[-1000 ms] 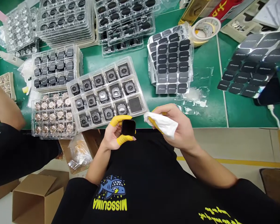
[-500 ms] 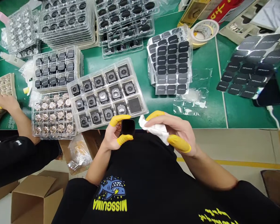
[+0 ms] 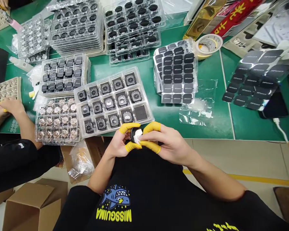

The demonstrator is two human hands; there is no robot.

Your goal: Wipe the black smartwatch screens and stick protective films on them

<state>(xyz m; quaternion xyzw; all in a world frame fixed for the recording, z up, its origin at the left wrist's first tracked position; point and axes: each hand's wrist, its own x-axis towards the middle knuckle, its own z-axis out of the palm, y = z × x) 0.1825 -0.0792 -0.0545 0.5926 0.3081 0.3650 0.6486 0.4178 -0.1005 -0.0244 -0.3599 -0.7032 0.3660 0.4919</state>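
Between the yellow finger cots of my left hand (image 3: 121, 141) is a black square smartwatch case (image 3: 133, 131), gripped by its edges just off the table's front edge. My right hand (image 3: 167, 141), also in yellow finger cots, pinches a crumpled white cloth (image 3: 137, 136) and presses it against the watch's face, covering much of it. Right behind my hands lies a clear plastic tray (image 3: 146, 119) of black watch cases, backs up with round sensors showing. One pocket (image 3: 141, 112) at its right end holds no watch.
Stacked trays of watch parts (image 3: 77, 35) fill the back left. Sheets of black stickers (image 3: 178, 77) lie right of centre, near a tape roll (image 3: 209, 44) and a phone (image 3: 274, 104) with a white cable. A co-worker's hands (image 3: 12, 107) are at far left; a cardboard box (image 3: 31, 205) sits below.
My right hand has moved left, bringing the white cloth from beside the watch onto its face. My left hand still holds the watch, now shifted slightly right. The view has tilted a little.
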